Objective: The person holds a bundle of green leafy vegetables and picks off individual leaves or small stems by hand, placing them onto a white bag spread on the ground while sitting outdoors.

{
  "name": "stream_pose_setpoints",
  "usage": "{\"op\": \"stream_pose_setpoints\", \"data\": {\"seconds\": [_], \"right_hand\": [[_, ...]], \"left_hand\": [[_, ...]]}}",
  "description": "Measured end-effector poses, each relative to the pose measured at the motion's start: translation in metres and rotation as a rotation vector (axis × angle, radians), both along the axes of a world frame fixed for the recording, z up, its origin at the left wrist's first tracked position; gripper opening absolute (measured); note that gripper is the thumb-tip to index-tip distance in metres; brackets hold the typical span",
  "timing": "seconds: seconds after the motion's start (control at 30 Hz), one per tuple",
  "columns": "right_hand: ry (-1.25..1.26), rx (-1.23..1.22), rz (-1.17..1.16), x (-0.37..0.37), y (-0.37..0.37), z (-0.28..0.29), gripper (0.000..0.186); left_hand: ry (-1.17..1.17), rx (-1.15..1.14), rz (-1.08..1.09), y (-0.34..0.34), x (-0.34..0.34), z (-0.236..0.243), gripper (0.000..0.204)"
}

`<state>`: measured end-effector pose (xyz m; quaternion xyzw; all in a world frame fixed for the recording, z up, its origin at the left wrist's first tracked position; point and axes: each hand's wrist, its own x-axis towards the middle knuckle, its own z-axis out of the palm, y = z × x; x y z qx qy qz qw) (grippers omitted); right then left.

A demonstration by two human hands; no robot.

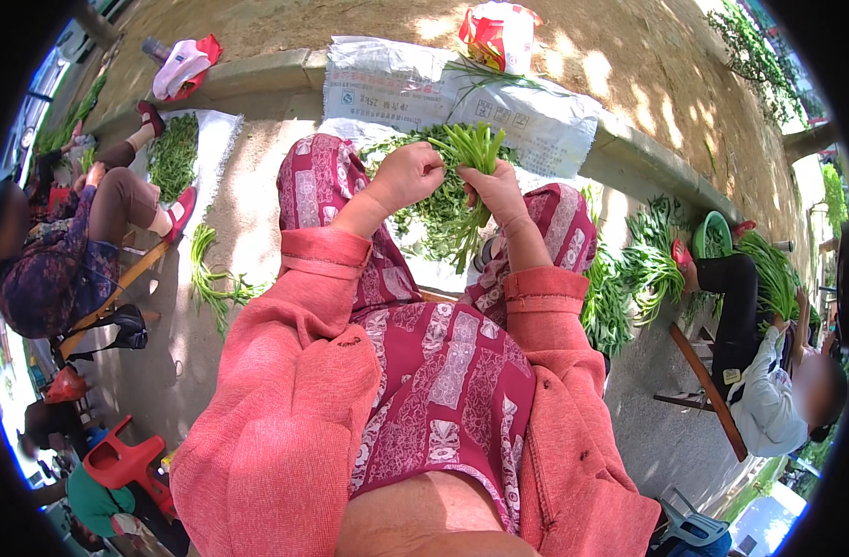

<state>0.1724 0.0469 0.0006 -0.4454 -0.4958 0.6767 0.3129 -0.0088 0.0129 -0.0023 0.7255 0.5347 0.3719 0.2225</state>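
Upright in my right hand (pixel 499 192) is a bunch of long-stemmed leafy greens (pixel 477 146), its pale cut stems fanning out above the fist and its leaves hanging below. Just left of the stem ends, my left hand (pixel 409 176) is closed with the fingertips pinched together; what they hold, if anything, is too small to make out. Beneath both hands, between my knees, a pile of loose green leaves (pixel 429 221) lies spread on a white woven sack (pixel 387 97).
More greens lie on the ground by my left knee (pixel 206 269) and in heaps to my right (pixel 610 297). A red-and-white bag (pixel 501 37) stands beyond the sack near a stone curb (pixel 267 79). People sit working on both sides; a green basin (pixel 712 234) is at right.
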Motion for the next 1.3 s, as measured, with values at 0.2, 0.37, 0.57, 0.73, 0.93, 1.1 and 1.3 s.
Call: {"op": "stream_pose_setpoints", "data": {"seconds": [0.2, 0.37, 0.57, 0.73, 0.93, 1.1, 1.3], "right_hand": [[-0.031, -0.006, 0.051, -0.002, -0.003, 0.003, 0.01], [-0.033, 0.027, 0.031, -0.003, -0.005, 0.001, 0.009], [0.108, 0.049, -0.044, -0.008, -0.004, 0.001, 0.006], [0.147, 0.035, -0.114, 0.0, -0.001, 0.001, 0.007], [0.171, -0.025, -0.164, 0.004, 0.002, 0.005, 0.011], [0.153, -0.059, -0.108, 0.002, 0.002, 0.0, 0.009], [0.066, -0.036, -0.026, 0.001, 0.0, -0.007, 0.008]], "left_hand": [[-0.01, 0.035, 0.023, -0.002, -0.001, 0.007, 0.006], [-0.075, 0.053, 0.087, -0.002, 0.001, 0.005, 0.007], [-0.711, -0.263, 0.234, 0.005, 0.01, -0.011, 0.01], [-1.151, -0.344, 0.522, 0.019, -0.014, -0.017, 0.008], [-0.688, -0.103, 0.484, 0.012, -0.015, -0.018, 0.016], [-0.431, -0.107, 0.19, 0.006, 0.002, -0.003, 0.018], [-0.101, 0.13, 0.017, 0.004, 0.004, -0.003, 0.012]]}}
